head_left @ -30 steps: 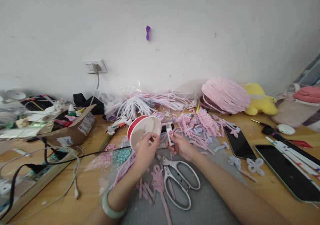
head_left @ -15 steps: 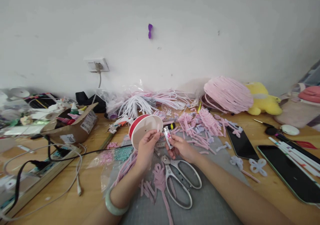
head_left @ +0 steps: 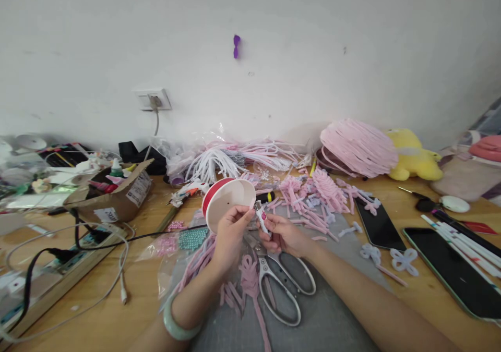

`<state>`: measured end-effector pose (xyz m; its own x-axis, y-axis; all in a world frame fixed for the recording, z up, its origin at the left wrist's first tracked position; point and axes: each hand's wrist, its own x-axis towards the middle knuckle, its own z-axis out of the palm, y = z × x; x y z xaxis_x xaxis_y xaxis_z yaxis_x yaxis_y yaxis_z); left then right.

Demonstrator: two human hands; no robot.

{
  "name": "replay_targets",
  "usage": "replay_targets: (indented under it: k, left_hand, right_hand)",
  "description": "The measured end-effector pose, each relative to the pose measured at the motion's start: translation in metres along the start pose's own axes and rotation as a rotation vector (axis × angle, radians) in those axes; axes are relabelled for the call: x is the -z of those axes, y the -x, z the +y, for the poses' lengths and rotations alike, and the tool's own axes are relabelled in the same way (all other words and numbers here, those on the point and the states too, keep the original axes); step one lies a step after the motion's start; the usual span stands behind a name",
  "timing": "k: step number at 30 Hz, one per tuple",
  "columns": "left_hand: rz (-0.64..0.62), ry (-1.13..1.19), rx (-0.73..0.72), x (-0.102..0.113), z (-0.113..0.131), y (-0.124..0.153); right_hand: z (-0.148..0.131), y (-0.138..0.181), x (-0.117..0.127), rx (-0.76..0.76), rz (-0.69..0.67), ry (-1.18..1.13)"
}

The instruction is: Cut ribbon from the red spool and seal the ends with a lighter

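Our right hand pinches a slim white lighter, tilted, with pinkish-red print and a metallic top, at two o'clock from our left hand. There thumb and forefinger come together; we cannot tell what they grip. Around its twelve o'clock tilts a round spool, white-flanged, red-wound. Looped metal scissors lie at the lighter's five o'clock, beside a fuzzy pink piece on our flat grey mat.

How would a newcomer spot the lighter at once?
Over the wooden desk, find the red-and-white spool. Just right of it, the lighter tilts in the right grip. Its white body with metal top and pink print sets it apart from the scissors below.
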<state>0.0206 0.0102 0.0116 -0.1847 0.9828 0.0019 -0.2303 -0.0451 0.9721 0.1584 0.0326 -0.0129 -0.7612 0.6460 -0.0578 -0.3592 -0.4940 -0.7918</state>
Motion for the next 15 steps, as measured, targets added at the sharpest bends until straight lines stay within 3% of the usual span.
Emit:
replay_targets:
  k: [15]
  left_hand:
    - [0.026,-0.126,-0.041,0.0024,0.0025,0.0007]
  right_hand:
    - [0.0054,-0.0022,-0.0080,0.047,0.075,0.040]
